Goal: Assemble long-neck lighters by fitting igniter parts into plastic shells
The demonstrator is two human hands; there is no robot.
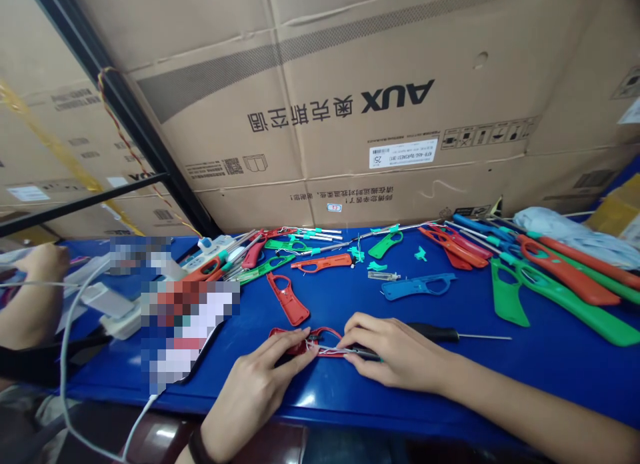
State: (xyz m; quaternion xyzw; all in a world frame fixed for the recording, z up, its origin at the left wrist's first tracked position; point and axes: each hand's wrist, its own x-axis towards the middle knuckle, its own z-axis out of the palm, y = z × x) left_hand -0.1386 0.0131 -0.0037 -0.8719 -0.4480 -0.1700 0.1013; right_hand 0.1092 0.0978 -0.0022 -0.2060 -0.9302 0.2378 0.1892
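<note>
Lower middle of the frame, both my forearms come in from the bottom, over the front of the blue table (505, 391). My left hand (257, 391) is angled up and to the right, fingers laid over the red plastic lighter housing (290, 341) and gripping it against the tabletop. My right hand (395, 351) comes in from the lower right, fingers curled, pinching a slim dark tool (363, 352) at the housing's right end; exact tip can't be made out. Thin white wires (320, 349) run between my hands.

Housing lies flat near the table's front edge, long axis roughly left-right, looped end to the right. A black-handled screwdriver (433, 332) lies just behind my right hand, shaft pointing right.

Other red, orange, green and blue housings are spread further back, a large green one (565, 304) at right. A co-worker's hand (45, 264) is at far left, beside a power strip (210, 251). Cardboard boxes (350, 117) stand behind.
</note>
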